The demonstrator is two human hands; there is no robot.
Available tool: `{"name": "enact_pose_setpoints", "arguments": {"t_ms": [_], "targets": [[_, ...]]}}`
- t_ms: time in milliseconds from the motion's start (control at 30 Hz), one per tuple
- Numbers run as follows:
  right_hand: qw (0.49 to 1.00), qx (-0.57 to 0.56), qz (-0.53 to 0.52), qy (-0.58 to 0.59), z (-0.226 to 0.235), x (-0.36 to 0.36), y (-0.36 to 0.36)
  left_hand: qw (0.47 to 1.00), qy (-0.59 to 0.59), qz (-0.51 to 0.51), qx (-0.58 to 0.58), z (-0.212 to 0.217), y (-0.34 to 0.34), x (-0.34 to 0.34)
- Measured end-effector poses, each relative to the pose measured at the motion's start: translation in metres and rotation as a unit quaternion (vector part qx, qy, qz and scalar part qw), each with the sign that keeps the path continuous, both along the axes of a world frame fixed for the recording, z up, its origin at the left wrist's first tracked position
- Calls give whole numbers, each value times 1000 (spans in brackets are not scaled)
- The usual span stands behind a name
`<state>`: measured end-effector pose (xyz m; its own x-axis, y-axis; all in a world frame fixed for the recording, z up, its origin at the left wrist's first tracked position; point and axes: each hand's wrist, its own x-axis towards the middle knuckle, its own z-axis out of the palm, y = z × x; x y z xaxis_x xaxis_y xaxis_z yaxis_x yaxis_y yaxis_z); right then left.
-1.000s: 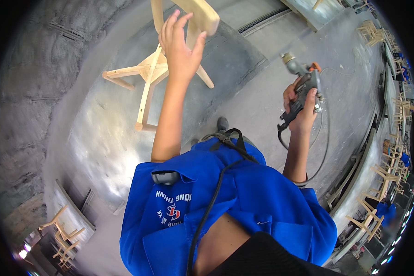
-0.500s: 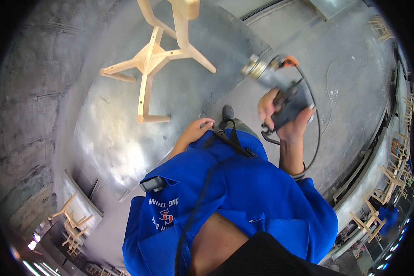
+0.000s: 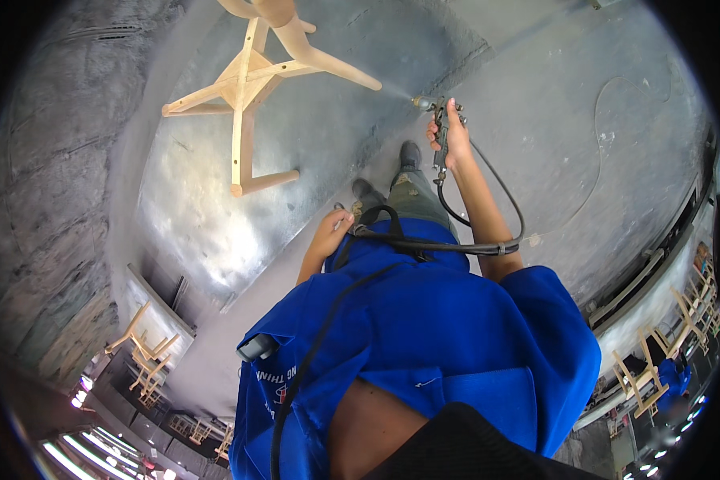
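- The right hand (image 3: 454, 136) is stretched forward with its fingers wrapped tightly around the grip of a grey metal spray gun (image 3: 434, 120).
- The nozzle of the spray gun points left, toward the pale unfinished wooden chair frame (image 3: 252, 88), and a thin cone of mist shows between the nozzle and the tip of the nearest chair leg; gun and leg are near each other but apart.
- A black rubber hose (image 3: 488, 216) runs down from the gun, loops past the right forearm and crosses in front of the blue short-sleeved shirt (image 3: 424, 344).
- The left hand (image 3: 332, 234) hangs low by the waist, close against the shirt and beside the hose; its fingers are curled loosely, and I cannot tell whether they grip anything.
- The chair frame stands on a grey, paint-dusted curved booth surface (image 3: 192, 216), well left of the person's dark shoes (image 3: 408, 154).
- More bare wooden chair frames (image 3: 140, 348) stand at lower left.
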<state>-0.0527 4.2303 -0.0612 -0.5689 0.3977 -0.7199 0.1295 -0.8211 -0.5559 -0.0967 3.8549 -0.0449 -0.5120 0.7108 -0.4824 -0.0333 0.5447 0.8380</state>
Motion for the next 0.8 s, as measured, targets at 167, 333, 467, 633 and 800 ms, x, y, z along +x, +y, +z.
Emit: {"name": "enact_pose_setpoints", "arguments": {"t_ms": [167,333,467,633,800], "targets": [[992,72,39,-101,-64,7,29,992,-17,104,-72,20,9,13],[982,126,73,-116,-63,-19,51,985,-6,152,-84,56,47,17],[995,63,58,60,-33,-75,69,981,27,172,-88,74,75,13],[980,-14,46,195,-44,-159,63,970,61,209,-111,85,86,19],[998,68,-2,6,-97,-202,49,938,96,309,-126,98,80,25]]}}
